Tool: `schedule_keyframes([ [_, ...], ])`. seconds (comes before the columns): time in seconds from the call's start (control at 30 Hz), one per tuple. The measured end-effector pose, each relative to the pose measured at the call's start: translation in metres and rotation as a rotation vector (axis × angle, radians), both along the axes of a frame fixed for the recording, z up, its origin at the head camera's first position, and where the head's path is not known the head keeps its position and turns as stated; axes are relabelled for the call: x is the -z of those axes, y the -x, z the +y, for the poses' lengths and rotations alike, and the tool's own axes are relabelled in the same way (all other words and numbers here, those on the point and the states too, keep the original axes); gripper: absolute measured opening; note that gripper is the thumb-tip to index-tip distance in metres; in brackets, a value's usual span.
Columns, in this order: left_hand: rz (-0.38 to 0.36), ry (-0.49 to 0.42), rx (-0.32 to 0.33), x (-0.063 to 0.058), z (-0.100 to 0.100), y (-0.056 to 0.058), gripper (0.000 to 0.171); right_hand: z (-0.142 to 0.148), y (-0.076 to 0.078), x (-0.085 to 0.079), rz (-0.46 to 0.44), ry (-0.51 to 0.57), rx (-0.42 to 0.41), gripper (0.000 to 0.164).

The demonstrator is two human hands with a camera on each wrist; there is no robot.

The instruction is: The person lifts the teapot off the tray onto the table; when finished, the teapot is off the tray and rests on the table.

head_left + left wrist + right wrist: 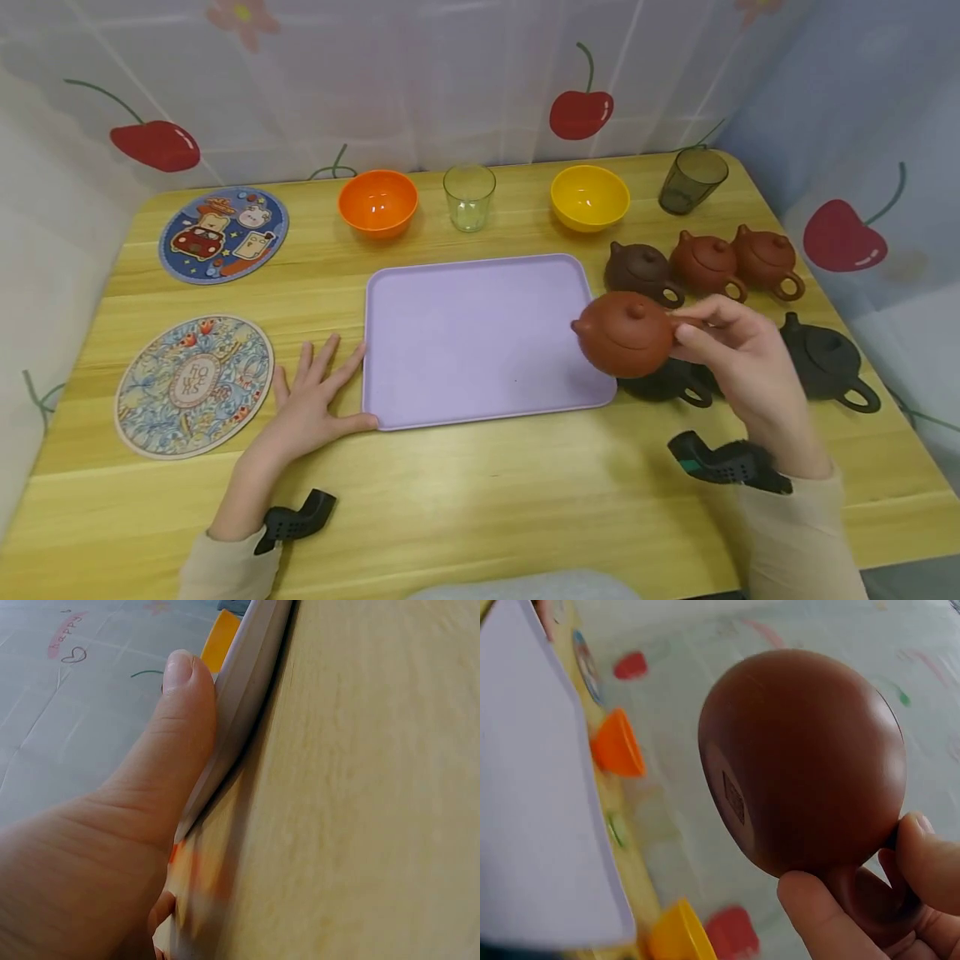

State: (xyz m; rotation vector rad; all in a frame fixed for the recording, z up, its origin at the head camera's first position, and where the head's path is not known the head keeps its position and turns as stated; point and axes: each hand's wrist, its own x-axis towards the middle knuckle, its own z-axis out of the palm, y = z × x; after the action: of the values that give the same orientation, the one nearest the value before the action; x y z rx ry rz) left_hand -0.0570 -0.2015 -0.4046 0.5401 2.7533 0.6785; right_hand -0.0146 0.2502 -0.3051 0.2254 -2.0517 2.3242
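Note:
A reddish-brown clay teapot (626, 335) hangs above the right edge of the lilac tray (480, 342), its spout toward the left. My right hand (738, 358) grips it by the handle, and the right wrist view shows the teapot's rounded body (802, 757) with a stamped mark on its base. My left hand (318, 408) lies at the tray's left side with fingers spread, the thumb (187, 712) touching the tray's rim near its front corner. Behind and below the held teapot stand more teapots: a dark brown one (641, 271), two reddish ones and black ones, partly hidden.
At the back stand an orange bowl (378, 204), a green glass (469, 198), a yellow bowl (590, 198) and a dark glass (692, 180). Two round mats, one blue (223, 235) and one floral (195, 387), lie at the left. A black teapot (825, 360) sits by the right edge.

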Motion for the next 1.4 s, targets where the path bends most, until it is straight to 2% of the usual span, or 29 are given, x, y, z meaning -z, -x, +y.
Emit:
schedule_keyframes([
  [0.2, 0.002, -0.001, 0.003, -0.001, -0.001, -0.001, 0.09, 0.048, -0.053, 0.021, 0.133, 0.317, 0.104, 0.028],
  [0.27, 0.005, 0.003, -0.001, -0.001, -0.002, -0.002, 0.09, 0.061, -0.069, 0.029, 0.145, 0.361, 0.163, 0.03],
  [0.47, 0.011, 0.008, -0.008, -0.001, -0.006, -0.003, 0.09, 0.085, -0.11, 0.048, 0.09, 0.243, 0.441, 0.03],
  [0.57, 0.011, 0.006, -0.009, -0.001, -0.006, -0.004, 0.09, 0.093, -0.123, 0.059, 0.059, 0.228, 0.503, 0.029],
  [0.63, 0.008, 0.003, -0.008, -0.001, -0.006, -0.004, 0.09, 0.098, -0.129, 0.067, 0.046, 0.233, 0.504, 0.029],
  [0.73, 0.003, 0.004, -0.005, -0.001, -0.005, -0.004, 0.09, 0.106, -0.134, 0.078, 0.042, 0.269, 0.44, 0.031],
  [0.83, 0.003, 0.005, -0.004, 0.0, -0.005, -0.004, 0.09, 0.111, -0.135, 0.087, 0.028, 0.291, 0.383, 0.033],
  [0.93, 0.002, 0.009, -0.003, 0.0, -0.004, -0.003, 0.09, 0.113, -0.135, 0.092, 0.001, 0.284, 0.372, 0.033],
  [1.03, 0.003, 0.01, -0.002, 0.001, -0.003, -0.002, 0.09, 0.115, -0.134, 0.095, -0.032, 0.264, 0.38, 0.032],
  [1.2, 0.004, 0.006, 0.005, 0.001, -0.001, -0.001, 0.09, 0.117, -0.135, 0.098, -0.051, 0.223, 0.345, 0.032],
  [1.4, -0.008, 0.012, 0.006, -0.003, 0.0, 0.0, 0.09, 0.124, -0.137, 0.098, -0.128, 0.067, 0.357, 0.026],
])
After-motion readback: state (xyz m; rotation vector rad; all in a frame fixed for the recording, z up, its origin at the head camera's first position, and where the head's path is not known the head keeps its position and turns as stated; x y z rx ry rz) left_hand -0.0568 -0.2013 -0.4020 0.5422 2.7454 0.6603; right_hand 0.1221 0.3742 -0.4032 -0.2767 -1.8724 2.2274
